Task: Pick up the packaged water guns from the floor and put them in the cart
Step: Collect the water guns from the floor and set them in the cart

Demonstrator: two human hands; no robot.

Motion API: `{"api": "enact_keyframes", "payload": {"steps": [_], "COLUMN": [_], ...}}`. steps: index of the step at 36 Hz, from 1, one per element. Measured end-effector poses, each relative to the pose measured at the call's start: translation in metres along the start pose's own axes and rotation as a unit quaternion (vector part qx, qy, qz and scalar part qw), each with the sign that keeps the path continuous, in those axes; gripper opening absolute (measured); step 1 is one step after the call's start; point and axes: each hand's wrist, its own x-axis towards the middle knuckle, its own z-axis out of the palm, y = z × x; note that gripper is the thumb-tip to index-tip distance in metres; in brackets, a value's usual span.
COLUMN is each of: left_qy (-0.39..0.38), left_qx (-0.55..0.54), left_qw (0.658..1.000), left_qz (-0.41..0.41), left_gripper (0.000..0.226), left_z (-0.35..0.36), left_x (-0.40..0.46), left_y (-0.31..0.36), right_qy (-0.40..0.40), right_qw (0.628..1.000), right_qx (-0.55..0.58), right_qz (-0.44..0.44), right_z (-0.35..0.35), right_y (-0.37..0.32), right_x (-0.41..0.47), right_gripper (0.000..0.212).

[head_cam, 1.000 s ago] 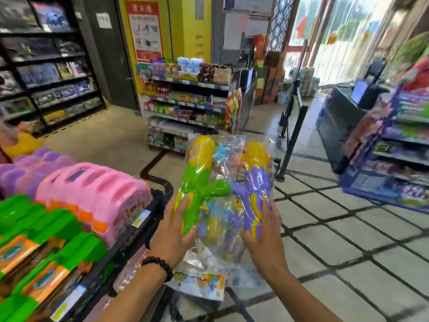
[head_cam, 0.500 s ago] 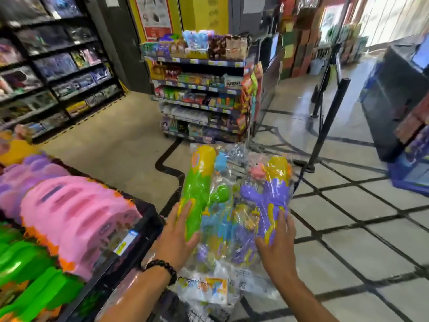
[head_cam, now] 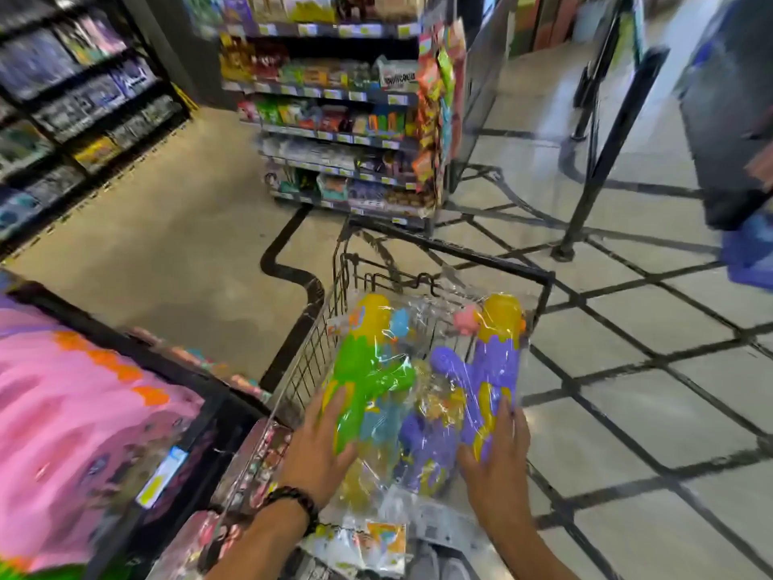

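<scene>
A bundle of clear plastic bags with water guns [head_cam: 422, 383] hangs over the black wire cart [head_cam: 493, 257]. The bags show a green-and-yellow gun on the left and a purple-and-yellow gun on the right. My left hand [head_cam: 322, 450], with a black bead bracelet on the wrist, grips the green gun's lower end. My right hand [head_cam: 497, 458] grips the purple gun's lower end. The bundle is tilted forward above the cart's basket, and its printed header cards hang below my wrists.
A display bin with pink toys [head_cam: 79, 416] stands close on the left. A snack shelf [head_cam: 343, 115] stands beyond the cart. Dark shelving [head_cam: 71, 102] lines the far left. A black barrier post [head_cam: 602, 148] and a counter [head_cam: 728, 106] are on the right, on tiled floor.
The view has tipped downward and the cart has come into sight under the bundle. Both hands have lowered the packaged water guns toward the cart's basket.
</scene>
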Motion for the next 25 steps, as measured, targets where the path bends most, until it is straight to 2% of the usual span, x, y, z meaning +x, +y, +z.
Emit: {"api": "enact_keyframes", "payload": {"steps": [4,9,14,22,25], "left_qy": [-0.004,-0.021,-0.059,-0.108,-0.138], "left_qx": [-0.016,-0.055,-0.101,-0.143,-0.164], "left_qw": [1.000,0.998,0.993,0.983,0.976], "left_qz": [-0.011,-0.012,-0.010,0.031,0.039], "left_gripper": [0.098,0.089,0.092,0.093,0.092], "left_z": [0.017,0.027,0.047,0.056,0.064], "left_x": [0.014,0.030,0.042,0.044,0.049], "left_y": [-0.007,-0.008,-0.033,-0.069,-0.072], "right_qy": [-0.001,0.019,0.024,0.014,0.044], "right_qw": [1.000,0.999,0.999,0.993,0.990], "right_qx": [-0.004,0.023,0.033,0.037,0.045], "right_qz": [0.009,0.028,0.033,0.107,0.125], "right_z": [0.025,0.060,0.086,0.131,0.140], "right_y": [-0.002,-0.001,-0.012,0.001,0.014], "right_x": [-0.002,-0.007,-0.016,-0.036,-0.036], "right_gripper": [0.102,0.103,0.099,0.099,0.098]}}
